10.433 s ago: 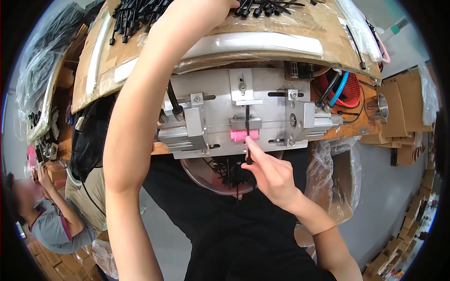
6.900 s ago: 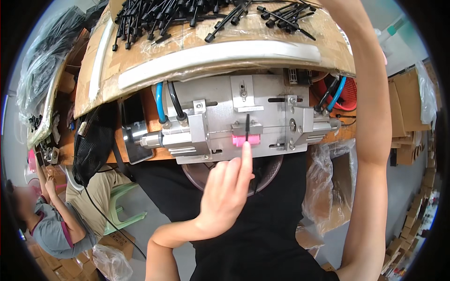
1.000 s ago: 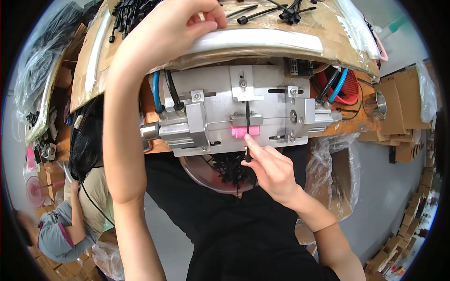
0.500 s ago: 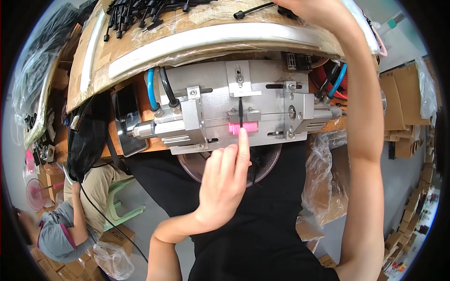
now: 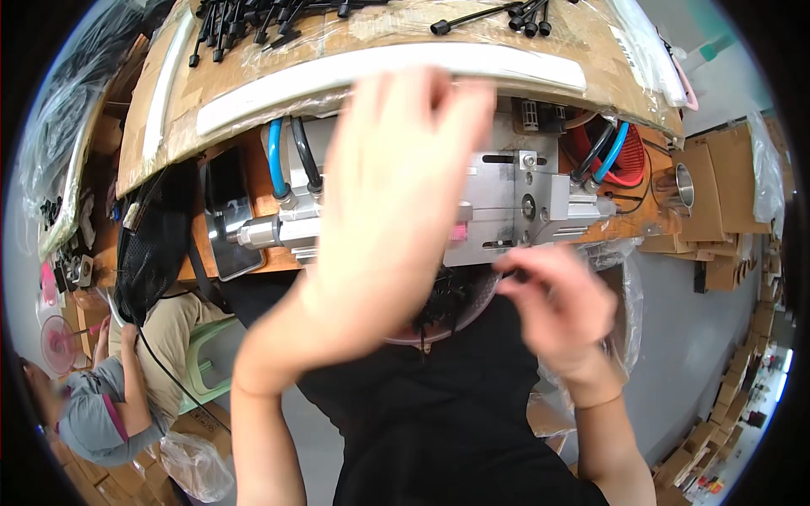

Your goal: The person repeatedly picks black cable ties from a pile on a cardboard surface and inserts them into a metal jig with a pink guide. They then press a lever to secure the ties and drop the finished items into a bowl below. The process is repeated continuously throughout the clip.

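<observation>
My left hand (image 5: 396, 181) is over the middle of a metal clamping fixture (image 5: 489, 211), blurred by motion. Its fingers reach toward the white foam strip (image 5: 523, 66), and whether they hold anything is hidden. Beside that hand, only a bit of a pink block (image 5: 459, 232) on the fixture shows. My right hand (image 5: 561, 308), nearer to me, is closed in a pinch, with a small black part (image 5: 516, 274) at its fingertips. A round translucent basin (image 5: 485, 308) with black parts (image 5: 447, 295) in it rests by my lap, between my hands.
Black rods with thick ends (image 5: 530, 21) lie on the cardboard-covered shelf (image 5: 371, 34). Blue hoses (image 5: 276, 156) join the fixture. A phone (image 5: 229, 211) and black mesh bag (image 5: 156, 244) are left, a red basket (image 5: 629, 160) and metal cup (image 5: 675, 187) right. A seated person (image 5: 105, 409) is at left.
My right hand has come down from the shelf to beside the basin. My left hand has left the pink block and moved away from me, now covering the black rod's place on the fixture.
</observation>
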Available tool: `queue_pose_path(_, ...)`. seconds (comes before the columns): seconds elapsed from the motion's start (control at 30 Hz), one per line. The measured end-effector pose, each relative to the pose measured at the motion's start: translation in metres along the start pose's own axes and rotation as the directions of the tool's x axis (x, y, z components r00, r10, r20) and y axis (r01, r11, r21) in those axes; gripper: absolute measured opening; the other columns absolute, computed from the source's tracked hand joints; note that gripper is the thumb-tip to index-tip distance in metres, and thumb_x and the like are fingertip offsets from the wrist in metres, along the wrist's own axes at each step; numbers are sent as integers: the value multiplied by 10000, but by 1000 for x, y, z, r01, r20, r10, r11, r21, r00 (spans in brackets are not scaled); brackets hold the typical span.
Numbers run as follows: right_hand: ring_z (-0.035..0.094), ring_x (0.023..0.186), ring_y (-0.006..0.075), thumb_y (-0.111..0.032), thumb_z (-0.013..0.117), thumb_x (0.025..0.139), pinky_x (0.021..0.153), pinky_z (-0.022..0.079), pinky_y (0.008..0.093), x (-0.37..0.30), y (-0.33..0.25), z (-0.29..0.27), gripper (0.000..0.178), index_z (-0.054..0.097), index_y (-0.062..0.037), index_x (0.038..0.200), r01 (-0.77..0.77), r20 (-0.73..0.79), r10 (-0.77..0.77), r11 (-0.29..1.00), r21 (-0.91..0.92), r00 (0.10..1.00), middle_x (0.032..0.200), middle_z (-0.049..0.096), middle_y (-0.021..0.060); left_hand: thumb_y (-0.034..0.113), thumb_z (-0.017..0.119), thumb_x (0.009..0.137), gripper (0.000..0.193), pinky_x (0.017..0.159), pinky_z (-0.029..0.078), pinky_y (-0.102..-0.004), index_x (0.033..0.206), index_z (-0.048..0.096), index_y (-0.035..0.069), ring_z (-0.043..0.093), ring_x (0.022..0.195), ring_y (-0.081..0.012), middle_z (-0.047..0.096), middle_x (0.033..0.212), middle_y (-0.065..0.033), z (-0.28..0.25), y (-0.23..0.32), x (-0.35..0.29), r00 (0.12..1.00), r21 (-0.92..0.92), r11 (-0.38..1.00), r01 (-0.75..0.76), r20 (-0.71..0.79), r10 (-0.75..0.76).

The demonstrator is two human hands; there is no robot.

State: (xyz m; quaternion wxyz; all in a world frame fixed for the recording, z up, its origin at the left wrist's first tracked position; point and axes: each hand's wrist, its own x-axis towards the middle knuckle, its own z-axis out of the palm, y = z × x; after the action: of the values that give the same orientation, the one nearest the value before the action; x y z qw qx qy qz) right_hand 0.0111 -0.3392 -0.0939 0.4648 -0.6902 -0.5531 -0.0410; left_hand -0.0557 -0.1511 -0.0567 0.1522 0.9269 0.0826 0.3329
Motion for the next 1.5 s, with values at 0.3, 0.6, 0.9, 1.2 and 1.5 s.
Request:
queue_pose_path(0.3,539,589,184,37,753,747,533,444,330,-36,13,64,658,525,50,1364,-13,37,16,998,-65,999,667,528,63,82,579,913,174,815,524,-378,1011,666,-31,670,891,-305,683,927,-199,-56,-20,92,886,-155,984,92,464,-10)
queue_pose_path(0.6,656,713,199,-99,805,735,580,525,314,-17,5,27,670,554,7,1348,-38,123,58,987,-155,991,917,677,97,-143,622,766,382,847,495,-346,1103,672,32,591,951,-281,609,1040,-136,-25,3,-50,1000,24,999,21,-4,-21)
queue_pose_path(0.9,633,670,107,20,749,816,542,482,223,-17,-5,-2,442,646,-14,1245,-331,-42,331,944,-8,943,937,725,114,-27,599,747,682,838,489,-297,1400,420,-109,534,890,-209,519,979,-92,21,48,-110,947,196,979,58,300,-116)
queue_pose_path(1.2,607,686,88,65,695,850,545,460,211,-25,1,-12,415,638,-2,1255,-361,-127,374,925,114,919,941,716,108,-35,595,755,720,853,484,-312,1433,366,-112,527,922,-232,504,999,-107,15,46,-104,916,197,980,38,385,-113)
queue_pose_path(1.5,671,793,156,0,589,935,693,510,263,102,57,-57,174,673,3,1087,118,-129,-214,847,-519,968,912,707,107,-96,553,777,347,897,454,-406,1106,601,3,555,1032,-335,570,1041,-160,14,-23,78,983,192,965,-179,3,182)
